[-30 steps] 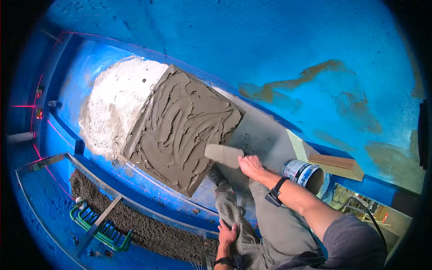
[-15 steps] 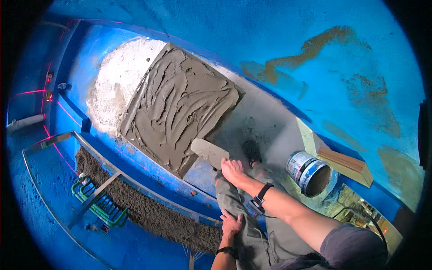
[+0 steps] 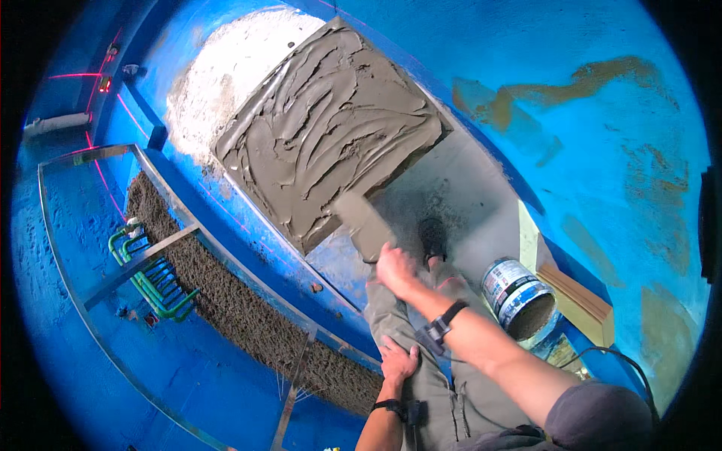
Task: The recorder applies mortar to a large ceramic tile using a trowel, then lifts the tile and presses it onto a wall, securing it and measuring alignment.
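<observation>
A square slab [image 3: 331, 124] lies ahead of me, covered with wet grey mortar in ridges and swirls. My right hand [image 3: 396, 269] is closed around the handle of a flat rectangular trowel [image 3: 367, 229], slightly blurred. In the picture its blade overlaps the slab's near corner; whether it touches the mortar I cannot tell. My left hand [image 3: 398, 359] rests on my left thigh, fingers laid over the trouser cloth, holding nothing.
On the right stands a bucket [image 3: 519, 289] of grey mortar beside stacked boards [image 3: 575, 304]. A metal frame [image 3: 169, 195] and green pipes [image 3: 154, 282] line the left. Red laser lines cross the blue wall. A white powdery patch [image 3: 226, 71] borders the slab; my shoe [image 3: 432, 239] is near.
The view has shifted, so the slab appears higher and further right. The trowel blade has swung from pointing left to pointing more forward. My left hand stays on the thigh.
</observation>
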### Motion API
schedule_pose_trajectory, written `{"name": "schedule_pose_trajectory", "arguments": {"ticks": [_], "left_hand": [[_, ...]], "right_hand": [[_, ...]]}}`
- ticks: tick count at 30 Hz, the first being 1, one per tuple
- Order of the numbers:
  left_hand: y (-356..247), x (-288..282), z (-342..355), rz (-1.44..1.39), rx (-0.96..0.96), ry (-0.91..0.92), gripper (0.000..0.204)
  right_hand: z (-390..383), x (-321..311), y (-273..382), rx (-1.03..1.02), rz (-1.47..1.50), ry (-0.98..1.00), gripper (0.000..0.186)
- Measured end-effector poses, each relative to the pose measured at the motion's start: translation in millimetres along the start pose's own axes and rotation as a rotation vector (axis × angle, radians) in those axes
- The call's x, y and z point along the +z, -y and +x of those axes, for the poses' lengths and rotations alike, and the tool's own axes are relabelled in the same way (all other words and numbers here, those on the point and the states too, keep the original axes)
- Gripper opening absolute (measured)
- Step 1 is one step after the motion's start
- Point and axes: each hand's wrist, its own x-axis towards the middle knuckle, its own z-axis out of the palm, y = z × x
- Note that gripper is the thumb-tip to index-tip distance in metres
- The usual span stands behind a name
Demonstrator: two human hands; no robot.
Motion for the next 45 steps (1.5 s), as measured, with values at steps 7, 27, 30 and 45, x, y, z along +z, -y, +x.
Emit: {"name": "schedule_pose_trajectory", "arguments": {"ticks": [7,27,30,45], "left_hand": [[19,12,0,-0.076,0.009,-0.055,0.102],[0,9,3,0.059,0.022,-0.121,0.102],[-6,-3,2,0.129,0.026,-0.139,0.102],[-22,-41,1,0.225,0.02,-0.139,0.104]], "right_hand": [[-17,40,4,-0.238,-0.028,0.053,0.021],[-31,3,-309,0.052,-0.059,-0.279,0.034],[-119,-26,-368,0.377,-0.025,-0.316,0.037],[-224,61,-475,0.631,-0.24,0.077,0.045]]}}
